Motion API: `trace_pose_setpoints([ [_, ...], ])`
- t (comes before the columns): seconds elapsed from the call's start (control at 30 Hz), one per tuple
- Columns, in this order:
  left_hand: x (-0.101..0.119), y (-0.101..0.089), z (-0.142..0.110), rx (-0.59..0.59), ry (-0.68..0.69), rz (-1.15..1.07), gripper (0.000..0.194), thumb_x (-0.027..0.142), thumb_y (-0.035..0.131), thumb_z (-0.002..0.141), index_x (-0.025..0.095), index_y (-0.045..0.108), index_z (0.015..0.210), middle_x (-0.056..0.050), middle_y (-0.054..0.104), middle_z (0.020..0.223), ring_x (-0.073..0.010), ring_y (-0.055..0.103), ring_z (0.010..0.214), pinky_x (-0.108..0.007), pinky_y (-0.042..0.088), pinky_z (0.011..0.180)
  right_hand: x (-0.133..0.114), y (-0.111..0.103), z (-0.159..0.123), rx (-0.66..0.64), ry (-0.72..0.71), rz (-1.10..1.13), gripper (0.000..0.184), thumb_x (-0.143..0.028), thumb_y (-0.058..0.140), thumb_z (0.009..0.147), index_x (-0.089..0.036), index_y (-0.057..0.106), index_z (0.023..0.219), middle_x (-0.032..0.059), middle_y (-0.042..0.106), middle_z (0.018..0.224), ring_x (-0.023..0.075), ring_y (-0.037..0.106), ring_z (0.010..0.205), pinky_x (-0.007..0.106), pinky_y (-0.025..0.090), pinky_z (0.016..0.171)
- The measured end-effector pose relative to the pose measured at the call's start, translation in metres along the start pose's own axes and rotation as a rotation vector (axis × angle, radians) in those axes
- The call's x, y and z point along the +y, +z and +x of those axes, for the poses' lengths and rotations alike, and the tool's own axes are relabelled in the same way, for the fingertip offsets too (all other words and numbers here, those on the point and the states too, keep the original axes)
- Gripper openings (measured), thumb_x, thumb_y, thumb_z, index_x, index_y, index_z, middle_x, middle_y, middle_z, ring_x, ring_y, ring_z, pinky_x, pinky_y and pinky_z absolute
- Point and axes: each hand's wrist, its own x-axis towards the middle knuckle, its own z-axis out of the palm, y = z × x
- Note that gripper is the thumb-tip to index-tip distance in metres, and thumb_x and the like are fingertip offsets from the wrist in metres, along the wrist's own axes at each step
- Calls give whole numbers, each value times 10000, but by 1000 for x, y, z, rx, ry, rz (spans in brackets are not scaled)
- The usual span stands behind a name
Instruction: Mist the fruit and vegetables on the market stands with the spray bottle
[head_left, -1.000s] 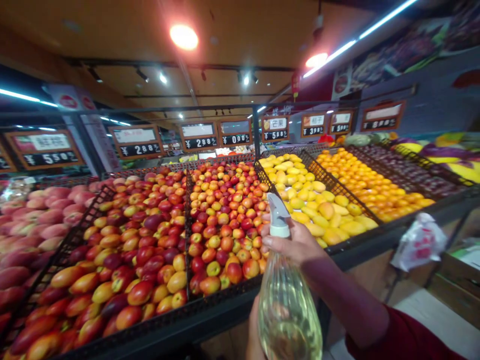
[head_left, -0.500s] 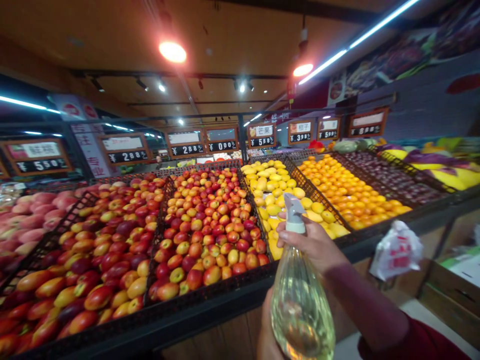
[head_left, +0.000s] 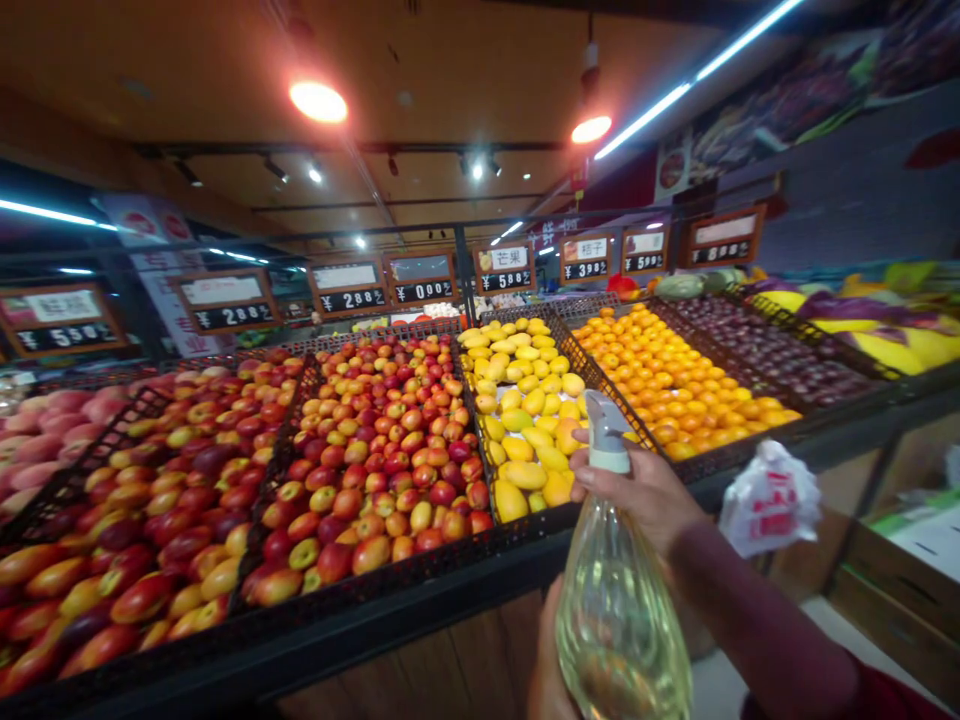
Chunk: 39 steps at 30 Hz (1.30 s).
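A clear ribbed spray bottle (head_left: 619, 610) with a grey-white spray head (head_left: 607, 430) stands upright in front of me, holding pale yellowish liquid. My right hand (head_left: 649, 490) is closed around its neck, fingers at the trigger side. Low on the bottle's left side, my left hand (head_left: 553, 660) grips the body; most of its fingers are hidden behind it. Beyond the spray head lie yellow mangoes (head_left: 521, 475) in a black crate. Left of them are red-yellow nectarine-like fruits (head_left: 375, 500), and to their right, orange mandarins (head_left: 667, 375).
Pinkish peaches (head_left: 45, 430) fill the far left. Dark plum-like fruits (head_left: 757, 345) and wrapped yellow melons (head_left: 892, 345) lie at the right. Price signs (head_left: 504, 268) hang along the back rail. A white plastic bag (head_left: 772, 500) hangs on the stand's front, near cardboard boxes (head_left: 896, 605).
The bottle and both hands have shifted slightly right in view, while the fruit stand has slid left. My grip looks the same, and more of the mangoes shows.
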Motion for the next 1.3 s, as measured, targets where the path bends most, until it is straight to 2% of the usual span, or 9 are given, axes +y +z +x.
trace_pose_setpoints([
  [0.27, 0, 6, 15, -5, -25, -15, 658, 668, 815, 590, 252, 669, 1078, -108, 723, 1026, -337, 671, 1033, -597, 486, 1026, 10, -11, 21, -8, -29, -7, 603, -447, 918, 547, -167, 658, 1014, 14, 697, 749, 197, 641, 620, 346, 508, 638],
  [0.47, 17, 9, 60, -117, -5, -115, 689, 529, 894, 537, 256, 670, 1128, -104, 738, 1076, -314, 677, 1009, -603, 504, 997, 11, -3, 56, -35, -85, -107, 521, -412, 886, 637, -160, 664, 1035, 12, 710, 765, 208, 669, 676, 361, 509, 733],
  [0.6, 23, 2, 89, -92, 9, -178, 700, 640, 874, 505, 246, 681, 1052, -104, 738, 971, -316, 700, 933, -556, 558, 918, 10, 9, 81, -49, -76, -156, 534, -406, 888, 615, -161, 643, 1022, 9, 705, 733, 206, 655, 658, 360, 507, 713],
  [0.7, 30, -5, 85, -54, 5, -188, 767, 727, 851, 468, 201, 663, 993, -113, 691, 834, -343, 715, 841, -492, 598, 783, 13, 18, 100, -59, -68, -169, 542, -401, 886, 591, -159, 647, 1012, 3, 693, 697, 210, 651, 647, 357, 501, 689],
  [0.77, 39, -7, 72, -31, 78, -191, 945, 586, 934, 395, 222, 568, 1186, -108, 688, 1061, -336, 708, 960, -444, 595, 846, 16, 24, 112, -69, -71, -165, 524, -393, 878, 584, -167, 649, 997, -5, 690, 692, 204, 650, 638, 351, 496, 681],
  [0.83, 53, -7, 58, -2, 285, -140, 1157, 400, 979, 296, 227, 447, 1309, -135, 646, 1221, -370, 667, 1107, -428, 569, 926, 20, 32, 123, -86, -81, -162, 465, -383, 863, 589, -177, 655, 950, -14, 680, 670, 194, 639, 630, 342, 492, 676],
  [0.97, 89, -5, 50, -34, 247, -58, 893, 212, 850, 448, 218, 435, 1239, -103, 689, 1129, -293, 688, 984, -356, 540, 875, 26, 46, 144, -131, -101, -165, 356, -365, 837, 609, -183, 673, 867, -19, 670, 649, 174, 610, 614, 322, 476, 656],
  [1.13, 124, -3, 56, 30, 178, -81, 1007, 153, 676, 429, 126, 295, 1361, -173, 628, 1260, -288, 630, 1070, -331, 482, 929, 31, 57, 162, -143, -119, -179, 325, -355, 834, 604, -184, 685, 836, -25, 662, 626, 163, 586, 583, 305, 436, 617],
  [1.3, 129, -6, 62, 37, 215, -12, 1036, 267, 750, 455, 64, 268, 1349, -246, 576, 1286, -347, 585, 1164, -391, 445, 1026, 31, 60, 165, -100, -130, -186, 359, -375, 846, 595, -187, 682, 852, -14, 681, 670, 184, 617, 645, 319, 460, 673],
])
